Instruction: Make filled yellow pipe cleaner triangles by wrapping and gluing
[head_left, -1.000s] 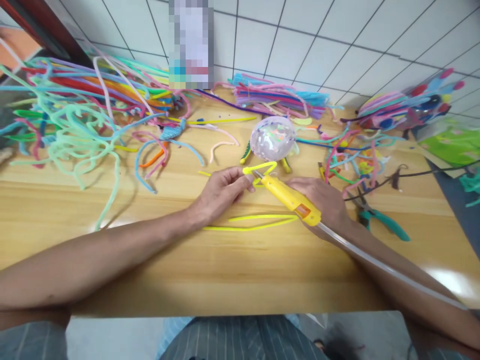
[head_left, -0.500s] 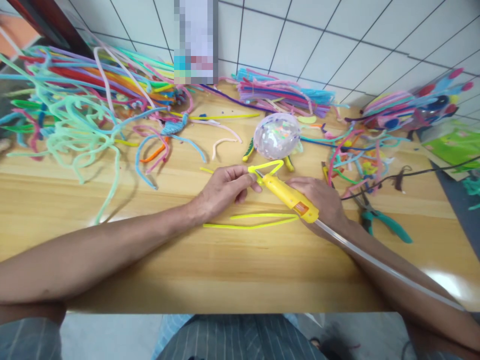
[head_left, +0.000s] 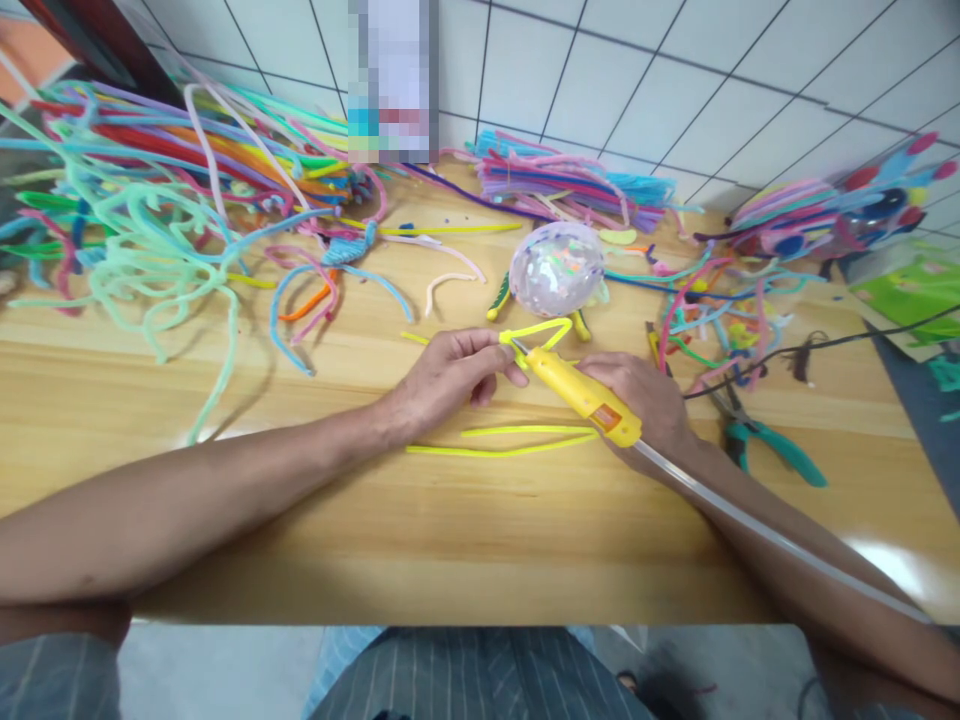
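Fingers (head_left: 496,357) of my left hand (head_left: 442,380) pinched shut on a bent yellow fuzzy stem (head_left: 556,325), thumb and index at its near end; the bend points right, held up above the wooden table (head_left: 420,540). My right hand (head_left: 641,400) is closed around a yellow glue gun (head_left: 581,393), body slanting up-left, metal tip right at the pinched end of the stem. Contact between tip and stem: probably touching, too small for me to be sure. From the gun's rear a clear tube (head_left: 720,500) runs back along my right forearm. Nearer me than the hands, a long yellow stem (head_left: 502,452) lies doubled on the table, its fold by my right wrist. Just beyond the hands I get a clear speckled ball (head_left: 556,268), with yellow-green handles (head_left: 499,300) showing at its lower sides. Right of my right hand: teal-handled pliers (head_left: 786,452), with a thin black cord (head_left: 840,345) crossing the table above the handles. Left side: loose mint-green stems (head_left: 169,265), plus a blue knotted piece (head_left: 349,247) nearer the middle. Back by the tiled wall (head_left: 615,70): a pink, purple and blue bundle (head_left: 562,185); mixed coloured scraps (head_left: 720,315) sit between ball and pliers.
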